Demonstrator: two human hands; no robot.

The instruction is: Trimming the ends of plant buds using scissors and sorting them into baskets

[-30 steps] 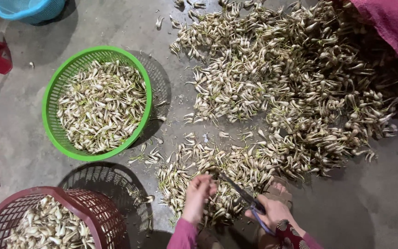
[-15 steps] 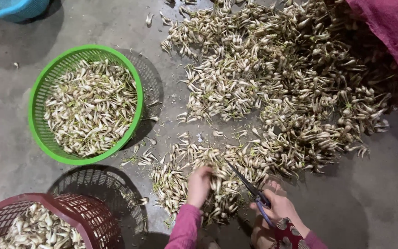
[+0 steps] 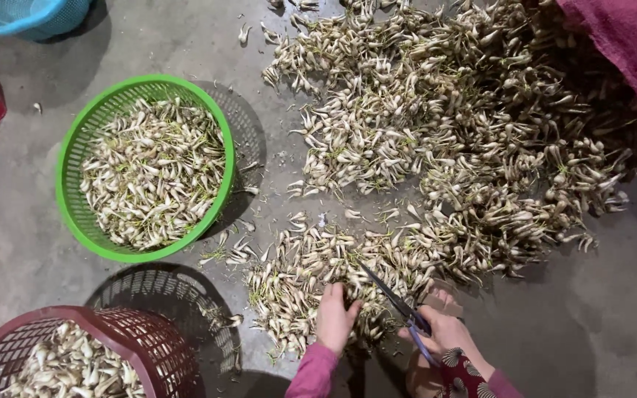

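Down among the small white bulbs spread near the person's knees, that's where the work is: the near edge of a big heap that fans out across the grey concrete floor. The left hand is pressed into that near patch, fingers curled down and pinched together on a bulb or a small clump; exactly how many I can't make out from here. The right hand is closed round the blue handles of a pair of scissors, blades dark and pointing up-left toward the left hand, tips just beside it. Whether the blades are parted is too fine to tell.

To my eye the thing to get right here is lifting the picked bulb clear of its neighbours before the blades come in, and keeping the fingertips back from the cutting edge.

Off to the left sits a green basket, well filled with bulbs. At the lower left a dark red basket holds more, and a blue basket pokes in at the top corner. A magenta cloth drapes over the heap's far right side.
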